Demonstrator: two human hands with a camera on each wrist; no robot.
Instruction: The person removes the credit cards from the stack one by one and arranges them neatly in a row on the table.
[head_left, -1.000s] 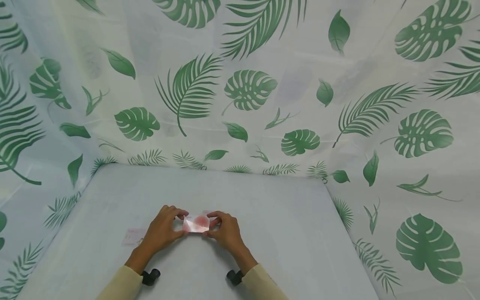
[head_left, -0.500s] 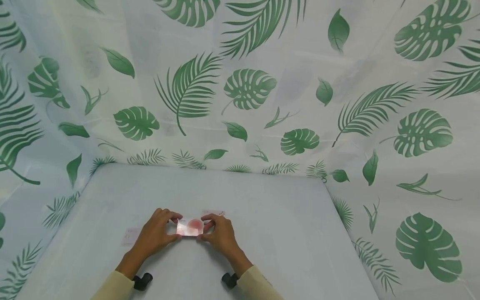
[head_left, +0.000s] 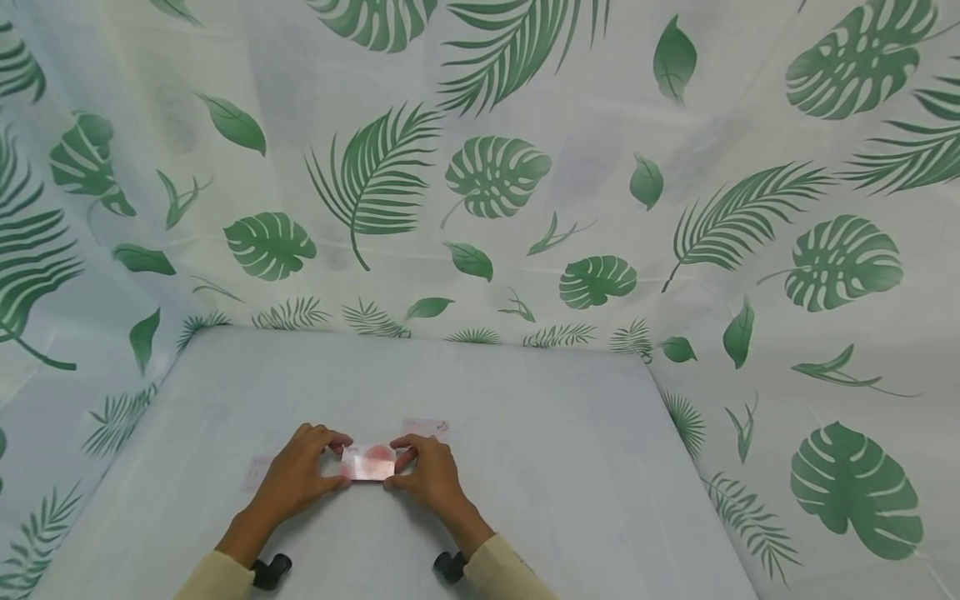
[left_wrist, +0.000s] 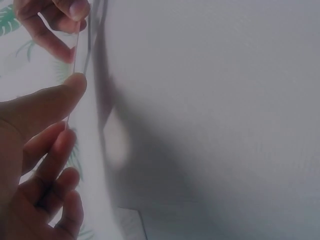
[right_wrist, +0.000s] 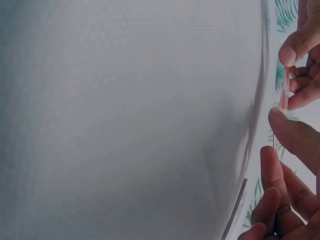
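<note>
A small thin card (head_left: pixel 367 462), white and pink with a red round patch, is held up between both hands above the table. My left hand (head_left: pixel 294 471) pinches its left edge between thumb and fingers. On the opposite edge my right hand (head_left: pixel 433 477) has a similar pinch. Seen nearly edge-on in the left wrist view, the card (left_wrist: pixel 75 55) looks thin and flat; the right wrist view also catches the card (right_wrist: pixel 284 92) from the side. Past the right fingers lies a pale pink card (head_left: pixel 426 428), its lower part covered. Another pink card (head_left: pixel 257 472) is partly hidden by the left hand.
The table (head_left: pixel 585 475) has a white covering. White sheets with green leaf prints (head_left: pixel 495 175) stand behind it and along both sides. A dark wrist-worn camera (head_left: pixel 272 572) sits at the left wrist, with another camera (head_left: pixel 450 567) at the right.
Both hands have shifted left and slightly nearer with the held card between them. The pink card at the back has come into view, while the left one is more covered.
</note>
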